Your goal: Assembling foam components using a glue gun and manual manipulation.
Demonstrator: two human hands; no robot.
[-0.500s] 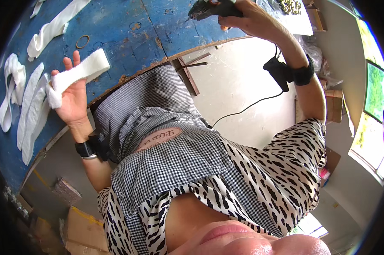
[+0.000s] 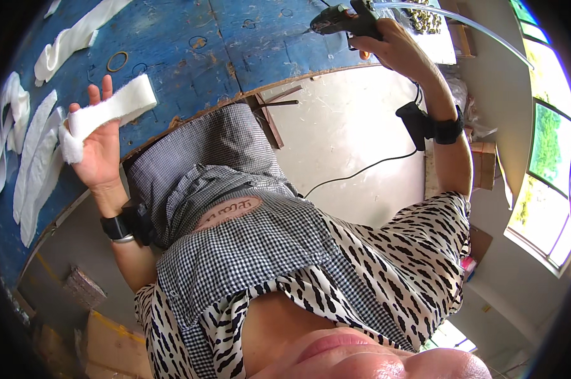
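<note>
A folded strip of white fuzzy fabric (image 2: 124,103) lies across the fingers of my left hand (image 2: 100,148), palm up at the table's near edge. Its loose end stands out to the right, and the other end is bunched by the thumb side. Two fingertips show above the strip. My right hand (image 2: 399,49) is closed round the grip of a dark glue gun (image 2: 343,23) over the far right of the table. The gun's nozzle points left. From its back a long clear glue stick (image 2: 468,24) runs out to the right.
More white strips (image 2: 42,164) lie on the blue table (image 2: 178,82) at the left. A yellowish ring (image 2: 117,61) lies beyond my left hand. Brass-coloured pieces (image 2: 424,18) are heaped at the far right. A black cord (image 2: 361,165) hangs below my right wrist.
My right hand has drawn the glue gun slightly nearer to me, and its long glue stick now shows. The view has shifted a little; my left hand still holds the strip.
</note>
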